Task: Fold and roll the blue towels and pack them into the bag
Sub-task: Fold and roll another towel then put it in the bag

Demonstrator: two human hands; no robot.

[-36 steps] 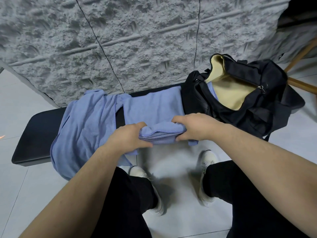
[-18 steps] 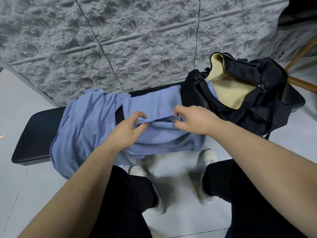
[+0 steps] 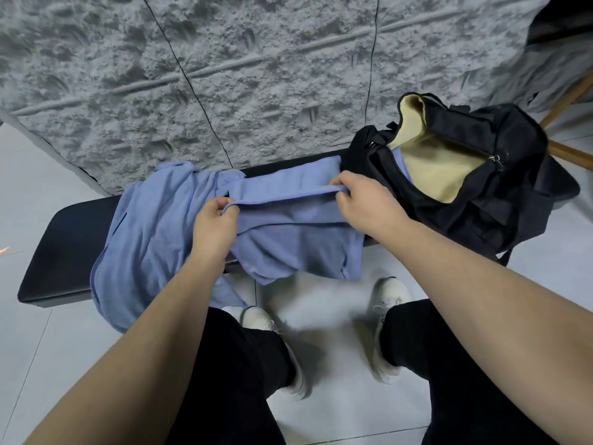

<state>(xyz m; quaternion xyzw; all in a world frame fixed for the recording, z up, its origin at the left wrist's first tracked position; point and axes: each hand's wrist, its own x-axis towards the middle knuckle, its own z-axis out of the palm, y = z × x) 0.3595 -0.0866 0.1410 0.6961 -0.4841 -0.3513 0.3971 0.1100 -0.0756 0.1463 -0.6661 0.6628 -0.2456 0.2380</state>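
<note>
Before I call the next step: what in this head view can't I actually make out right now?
- Bag contents, head view: blue cloth peeks at the opening, the near wall hides the rest.
- Crumpled towel: one or several, folds hide it.
- Fingertips of left hand and right hand: hidden under the edge of the held towel.
- Bench middle: towels cover it.

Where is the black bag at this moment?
In the head view, the black bag sits open on the right end of the bench, right of the blue towel held by both hands.
</note>
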